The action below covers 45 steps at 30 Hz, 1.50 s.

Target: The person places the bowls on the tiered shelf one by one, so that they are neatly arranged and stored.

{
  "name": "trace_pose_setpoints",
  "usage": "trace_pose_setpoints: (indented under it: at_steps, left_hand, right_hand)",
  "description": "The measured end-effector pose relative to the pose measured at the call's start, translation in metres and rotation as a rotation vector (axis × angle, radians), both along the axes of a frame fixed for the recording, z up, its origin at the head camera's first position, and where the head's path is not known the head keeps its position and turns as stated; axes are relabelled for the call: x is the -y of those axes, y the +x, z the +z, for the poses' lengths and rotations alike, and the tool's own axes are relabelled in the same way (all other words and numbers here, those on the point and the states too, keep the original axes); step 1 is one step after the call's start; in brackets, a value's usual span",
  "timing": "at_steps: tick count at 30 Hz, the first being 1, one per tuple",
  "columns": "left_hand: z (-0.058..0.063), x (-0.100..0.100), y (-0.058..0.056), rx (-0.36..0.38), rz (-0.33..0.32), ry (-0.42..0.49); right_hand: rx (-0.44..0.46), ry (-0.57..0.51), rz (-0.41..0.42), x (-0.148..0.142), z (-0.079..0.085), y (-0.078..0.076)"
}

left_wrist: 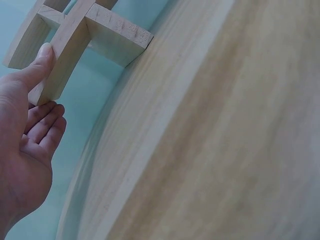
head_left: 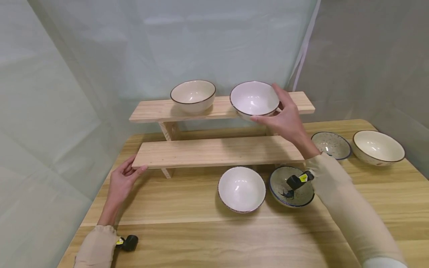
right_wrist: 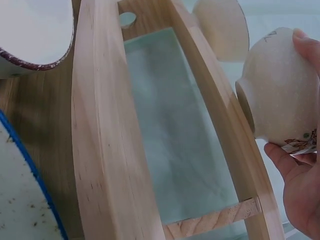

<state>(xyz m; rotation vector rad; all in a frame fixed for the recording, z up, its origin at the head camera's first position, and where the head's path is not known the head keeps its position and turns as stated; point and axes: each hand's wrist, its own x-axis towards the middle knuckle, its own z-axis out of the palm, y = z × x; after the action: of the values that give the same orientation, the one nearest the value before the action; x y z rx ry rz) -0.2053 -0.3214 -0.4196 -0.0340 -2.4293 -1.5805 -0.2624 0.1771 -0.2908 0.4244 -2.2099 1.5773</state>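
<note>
A white bowl with a dark brown rim [head_left: 253, 97] is at the upper board of a two-tier wooden shelf [head_left: 207, 150]. My right hand [head_left: 285, 115] grips it from the right, thumb at the near side and fingers behind. In the right wrist view this bowl [right_wrist: 285, 85] shows its foot close to the board's edge; whether it touches cannot be told. My left hand [head_left: 123, 182] holds the left end of the lower board. The left wrist view shows the left thumb [left_wrist: 40, 62] on one face of that board and the fingers curled by its end.
A cream bowl [head_left: 193, 96] sits on the upper board's left half. Before the shelf, a white bowl [head_left: 241, 190] and a speckled blue-rimmed bowl [head_left: 285, 186] stand on the wooden table [head_left: 187, 238]. Farther right are another speckled bowl [head_left: 331, 145] and a cream bowl [head_left: 378, 147].
</note>
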Motion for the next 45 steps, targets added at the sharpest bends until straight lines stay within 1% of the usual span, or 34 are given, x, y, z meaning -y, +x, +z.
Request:
trace_pose_setpoints:
  at_steps: [12, 23, 30, 38, 41, 45]
  left_hand:
    - [0.001, 0.001, 0.000, 0.000, -0.003, 0.007]
    - [-0.001, 0.004, -0.002, 0.002, 0.000, -0.001]
    - [-0.001, 0.004, -0.003, 0.000, -0.007, 0.012]
    - [0.000, 0.005, -0.003, 0.006, -0.006, 0.006]
    - [0.000, 0.006, -0.003, 0.011, -0.004, 0.003]
    - [0.000, 0.008, -0.003, 0.022, 0.004, -0.009]
  right_hand:
    - [0.031, 0.011, 0.000, 0.014, 0.006, -0.011]
    - [0.021, 0.006, 0.000, 0.026, 0.010, -0.022]
    - [0.086, 0.004, 0.012, 0.029, 0.014, -0.026]
    - [0.158, 0.003, 0.028, 0.033, 0.017, -0.032]
    - [0.178, 0.025, 0.023, 0.034, 0.019, -0.032]
    - [0.191, 0.089, 0.005, 0.035, 0.024, -0.033]
